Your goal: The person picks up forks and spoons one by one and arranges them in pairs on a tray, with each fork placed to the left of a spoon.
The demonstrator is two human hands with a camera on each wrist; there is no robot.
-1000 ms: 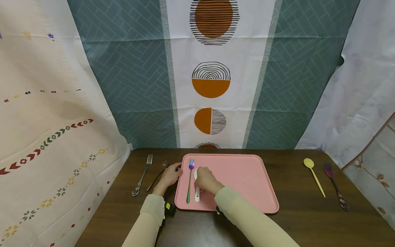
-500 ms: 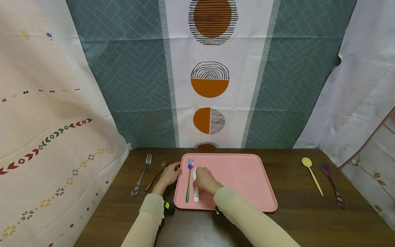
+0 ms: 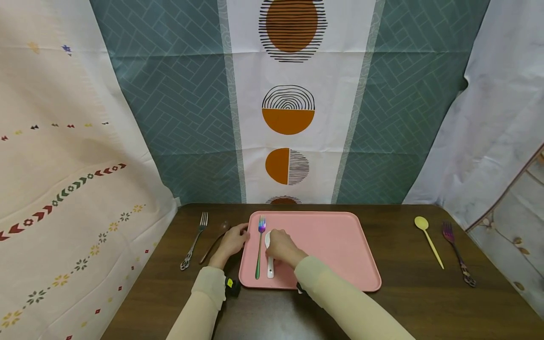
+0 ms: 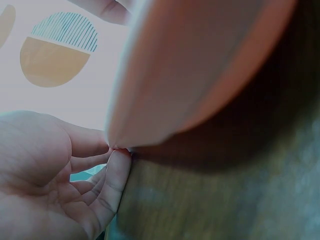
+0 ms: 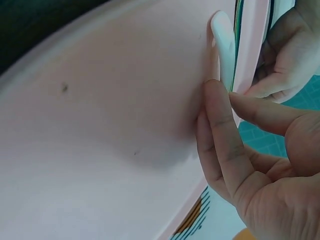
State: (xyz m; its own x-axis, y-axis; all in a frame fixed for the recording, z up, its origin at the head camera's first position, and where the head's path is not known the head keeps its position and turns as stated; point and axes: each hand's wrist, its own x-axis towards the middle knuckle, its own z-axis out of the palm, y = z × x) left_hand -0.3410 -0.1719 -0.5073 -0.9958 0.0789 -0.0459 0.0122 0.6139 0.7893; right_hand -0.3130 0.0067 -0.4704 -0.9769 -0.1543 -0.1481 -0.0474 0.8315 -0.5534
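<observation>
A pink tray lies on the table. My left hand is at its left edge; in the left wrist view, the tray rim sits between thumb and fingers. Over the tray's left part, my right hand pinches a white spoon by its handle, as the right wrist view also shows with the spoon handle between thumb and fingertips. The spoon lies lengthwise, its bowl partly hidden by the hand. Just left of it, a rainbow-coloured fork rests on the tray.
Left of the tray lie a silver fork and a brown spoon, close to my left wrist. To the right are a yellow spoon and a purple fork. Patterned cloths hang behind the dark wooden table.
The head view shifts very slightly. Both hands, the white spoon and the tray otherwise keep their places.
</observation>
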